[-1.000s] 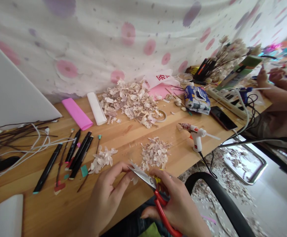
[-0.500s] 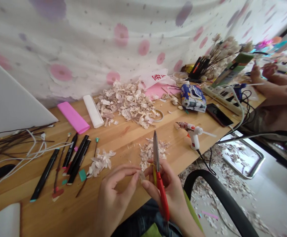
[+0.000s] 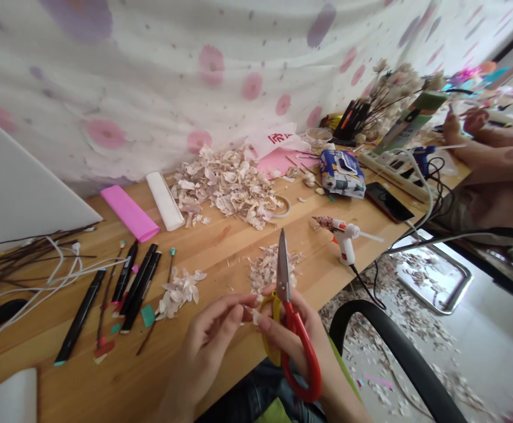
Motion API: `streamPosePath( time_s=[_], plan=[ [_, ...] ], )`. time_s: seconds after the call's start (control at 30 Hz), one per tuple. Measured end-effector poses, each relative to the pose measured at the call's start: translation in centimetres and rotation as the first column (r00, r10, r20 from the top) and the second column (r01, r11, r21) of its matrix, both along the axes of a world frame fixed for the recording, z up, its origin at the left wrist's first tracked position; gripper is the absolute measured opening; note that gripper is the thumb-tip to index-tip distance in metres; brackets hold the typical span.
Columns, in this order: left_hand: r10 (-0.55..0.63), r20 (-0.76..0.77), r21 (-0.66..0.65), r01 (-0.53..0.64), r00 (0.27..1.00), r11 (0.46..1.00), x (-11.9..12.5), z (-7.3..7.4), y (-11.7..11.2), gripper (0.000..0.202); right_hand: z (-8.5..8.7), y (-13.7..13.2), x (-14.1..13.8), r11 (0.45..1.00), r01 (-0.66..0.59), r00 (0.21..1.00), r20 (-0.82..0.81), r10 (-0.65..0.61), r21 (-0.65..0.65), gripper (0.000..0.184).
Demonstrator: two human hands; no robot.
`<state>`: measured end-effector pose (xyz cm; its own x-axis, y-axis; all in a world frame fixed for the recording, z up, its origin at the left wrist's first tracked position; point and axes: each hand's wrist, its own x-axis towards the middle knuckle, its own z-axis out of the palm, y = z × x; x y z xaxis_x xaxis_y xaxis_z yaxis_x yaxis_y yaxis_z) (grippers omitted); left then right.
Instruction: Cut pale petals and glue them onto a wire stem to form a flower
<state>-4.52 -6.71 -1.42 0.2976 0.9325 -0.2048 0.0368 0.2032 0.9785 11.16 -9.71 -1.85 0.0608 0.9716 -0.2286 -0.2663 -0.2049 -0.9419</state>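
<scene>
Scissors (image 3: 302, 346) with one red and one yellow handle rest in my right hand (image 3: 307, 335), blades closed and pointing away from me. The thumb and fingertips of that hand also pinch a small pale petal (image 3: 255, 316). My left hand (image 3: 214, 332) is closed in a pinch at the petal's other side, its fingertips close to those of the right. Just beyond the hands lies a small heap of pale petals (image 3: 262, 267). Left of it is a petal cluster (image 3: 179, 294) by a thin dark stem with a green tip.
A large petal pile (image 3: 225, 182) lies at the back, beside white (image 3: 165, 201) and pink paper rolls (image 3: 130, 212). Black markers (image 3: 139, 282) are at left. A glue gun (image 3: 344, 238), wipes pack (image 3: 342, 170) and phone (image 3: 389, 201) stand right. Another person's hands (image 3: 472, 129) show far right.
The scissors have turned in my right hand, so their handles now show broadside. Both hands stay close together at the petal. The view has shifted slightly.
</scene>
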Motion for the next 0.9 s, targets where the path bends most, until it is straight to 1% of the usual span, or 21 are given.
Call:
streamPosePath(
  time_s=[0.07,0.1,0.17,0.27,0.3,0.37,0.47,0.53,0.63,0.7,0.77,0.9],
  plan=[
    [-0.082,0.088,-0.004,0.083,0.993,0.997,0.0,-0.1,0.1,0.020,0.0,0.0,0.1,0.997,-0.054,0.995,-0.082,0.050,-0.046,0.041],
    [-0.105,0.132,-0.007,0.107,0.986,0.994,0.1,-0.2,0.2,0.017,-0.1,-0.1,0.1,0.995,-0.072,0.990,-0.129,0.063,-0.063,0.041],
    [-0.113,0.208,-0.019,0.119,0.972,0.993,0.2,-0.3,0.2,0.013,-0.3,-0.3,0.1,0.991,-0.108,0.975,-0.202,0.090,-0.078,0.043],
    [-0.085,0.261,-0.061,0.104,0.962,0.993,0.4,-0.3,0.2,0.017,-0.9,-0.5,0.1,0.986,-0.141,0.971,-0.207,0.120,-0.087,0.045],
    [-0.062,0.256,-0.079,0.085,0.965,0.993,0.4,-0.3,0.2,0.019,-1.1,-0.5,0.1,0.987,-0.141,0.975,-0.185,0.125,-0.074,0.044],
    [0.015,0.215,-0.110,0.009,0.976,0.994,0.3,-0.3,0.1,0.022,-1.6,-0.5,0.3,0.992,-0.124,0.984,-0.128,0.121,-0.017,0.046],
    [0.156,0.136,-0.111,-0.141,0.978,0.984,0.1,-0.4,0.1,0.023,-2.0,-0.9,0.7,0.986,-0.145,0.989,-0.027,0.148,0.086,0.062],
    [0.213,0.107,-0.101,-0.203,0.971,0.974,-0.1,-0.4,0.1,0.023,-2.0,-1.4,1.0,0.973,-0.191,0.981,0.066,0.184,0.128,0.075],
    [0.248,0.085,-0.065,-0.243,0.965,0.968,-0.1,-0.4,0.4,0.022,-1.7,-2.4,1.2,0.947,-0.262,0.947,0.241,0.214,0.186,0.083],
    [0.250,0.081,-0.035,-0.248,0.965,0.968,0.0,-0.2,0.6,0.024,-1.5,-3.0,1.3,0.933,-0.305,0.917,0.324,0.233,0.191,0.082],
    [0.251,0.083,-0.024,-0.250,0.965,0.968,0.1,-0.1,0.7,0.025,-1.3,-3.4,1.2,0.928,-0.332,0.895,0.368,0.253,0.169,0.084],
    [0.229,0.103,-0.025,-0.228,0.968,0.973,0.2,0.2,0.6,0.023,-1.0,-3.7,1.1,0.933,-0.323,0.882,0.407,0.237,0.157,0.091]
  ],
)
